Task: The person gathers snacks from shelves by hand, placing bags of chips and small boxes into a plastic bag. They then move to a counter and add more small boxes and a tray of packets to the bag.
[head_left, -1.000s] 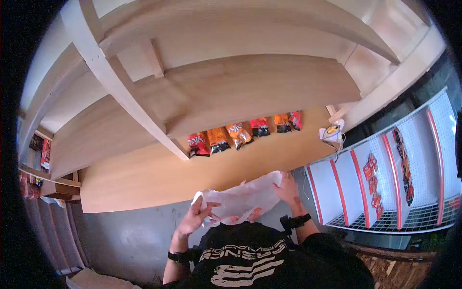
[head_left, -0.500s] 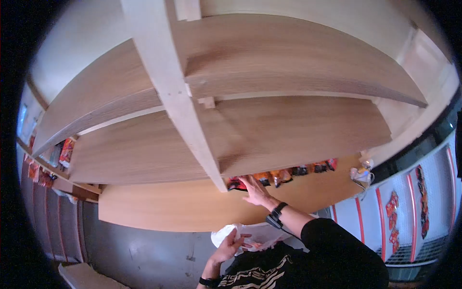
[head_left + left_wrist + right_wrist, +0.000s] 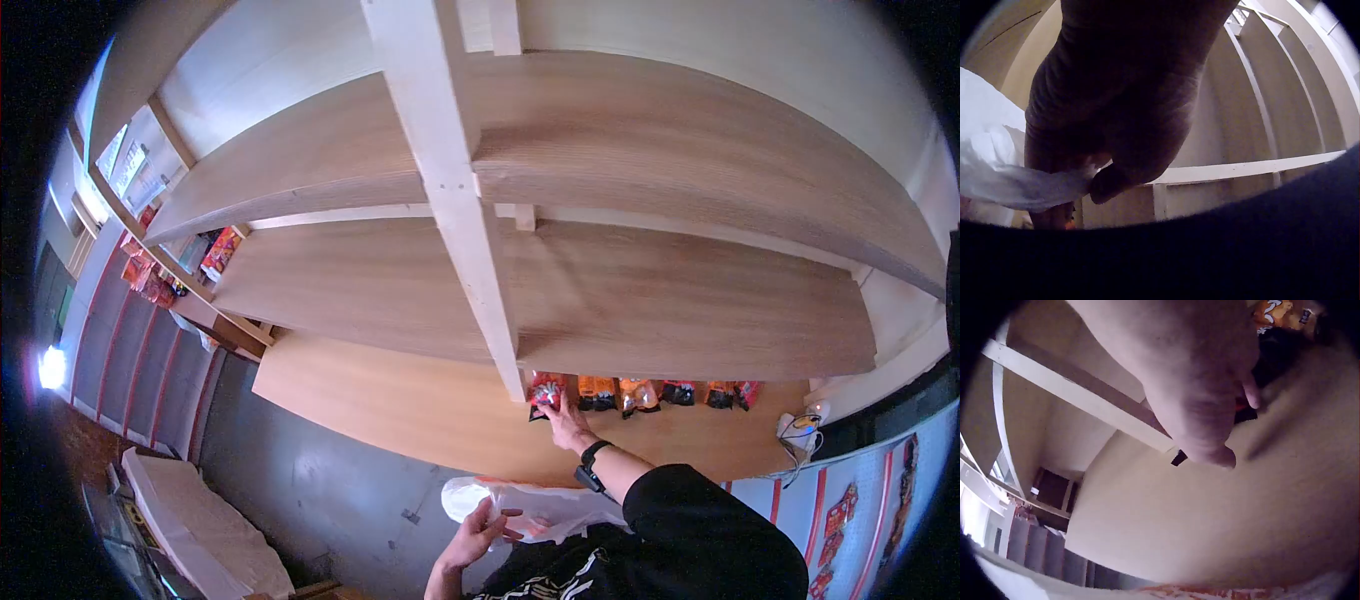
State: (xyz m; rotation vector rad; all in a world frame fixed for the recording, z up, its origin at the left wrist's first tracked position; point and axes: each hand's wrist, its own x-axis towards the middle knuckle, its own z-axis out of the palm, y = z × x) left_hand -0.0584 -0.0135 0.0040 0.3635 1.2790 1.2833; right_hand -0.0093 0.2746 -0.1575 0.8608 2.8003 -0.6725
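Observation:
My left hand [image 3: 475, 535] holds the rim of a white plastic carrier bag [image 3: 580, 507] low in front of the body. Its thumb presses the thin plastic [image 3: 1029, 187] in the left wrist view. The right hand [image 3: 567, 425] reaches onto the bottom shelf and grips a red snack packet [image 3: 545, 385], the leftmost of a row, beside the wooden post. In the right wrist view that hand [image 3: 1194, 394] covers most of the packet, and only dark ends and a bit of red show. An orange snack packet [image 3: 597, 390] lies just to its right.
Farther right lie several more orange and red packets [image 3: 678, 390]. A pale upright post [image 3: 455, 190] crosses the wooden shelves [image 3: 680, 285]. At the right end sits a white device with cables [image 3: 800, 432], near a white rack [image 3: 865, 520]. Another rack [image 3: 125, 350] stands left.
The right hand has let go of the carrier bag and reached forward to the red packet. The left hand has kept hold of the carrier bag. The head view has swung left.

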